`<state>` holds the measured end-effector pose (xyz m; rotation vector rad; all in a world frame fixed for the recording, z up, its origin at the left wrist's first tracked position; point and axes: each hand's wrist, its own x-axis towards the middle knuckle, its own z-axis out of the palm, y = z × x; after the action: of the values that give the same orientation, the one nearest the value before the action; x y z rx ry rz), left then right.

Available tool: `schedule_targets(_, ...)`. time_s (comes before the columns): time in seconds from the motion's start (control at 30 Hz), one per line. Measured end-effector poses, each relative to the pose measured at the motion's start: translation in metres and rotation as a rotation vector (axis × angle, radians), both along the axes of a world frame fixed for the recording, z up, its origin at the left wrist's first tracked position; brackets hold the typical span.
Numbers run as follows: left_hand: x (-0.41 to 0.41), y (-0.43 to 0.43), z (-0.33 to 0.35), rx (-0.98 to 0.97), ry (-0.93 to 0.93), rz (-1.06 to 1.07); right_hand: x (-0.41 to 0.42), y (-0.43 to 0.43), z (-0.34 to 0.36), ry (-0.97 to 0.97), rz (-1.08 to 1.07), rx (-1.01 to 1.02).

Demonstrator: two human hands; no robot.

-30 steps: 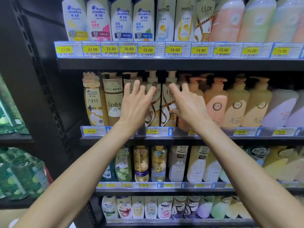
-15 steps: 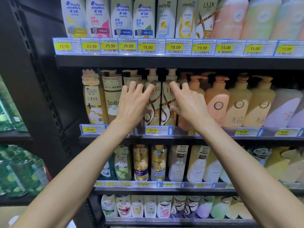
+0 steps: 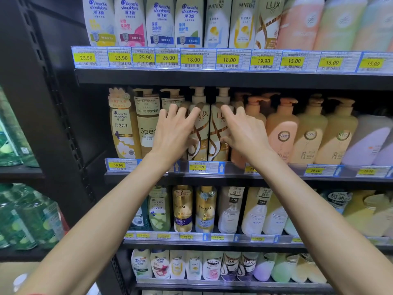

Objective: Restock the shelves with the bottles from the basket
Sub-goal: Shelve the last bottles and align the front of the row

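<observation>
Store aisle, second shelf (image 3: pixel 276 179): two gold pump bottles (image 3: pixel 201 150) stand upright, side by side, at its front edge. Our left hand (image 3: pixel 174 135) and right hand (image 3: pixel 246 135) lie flat against them, fingers spread, pinching nothing. Risk, we judge: pressing high could tip them backward or against the peach bottle (image 3: pixel 281 133). We see no basket.

Two bottles side by side on a shelf (image 3: pixel 276 180), fingers on their fronts.
The left hand (image 3: pixel 173 133) lays its fingers (image 3: pixel 192 116) on the left bottle (image 3: pixel 201 135), the right hand (image 3: pixel 244 133) on the right bottle (image 3: pixel 217 128); a price tag (image 3: pixel 198 167) sits just below the fingers.
</observation>
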<state>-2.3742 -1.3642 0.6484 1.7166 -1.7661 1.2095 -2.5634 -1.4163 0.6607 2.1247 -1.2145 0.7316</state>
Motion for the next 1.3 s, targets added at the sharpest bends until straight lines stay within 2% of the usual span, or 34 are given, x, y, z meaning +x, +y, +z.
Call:
schedule_targets(0.5, 0.001, 0.002, -0.002, 0.000, 0.016, -0.004, 0.000, -0.005, -0.002, 0.024, -0.002, -0.061)
schedule_targets(1.3, 0.004, -0.001, -0.004, -0.027, 0.030, -0.039, 0.003, 0.002, 0.004, -0.010, -0.008, -0.016)
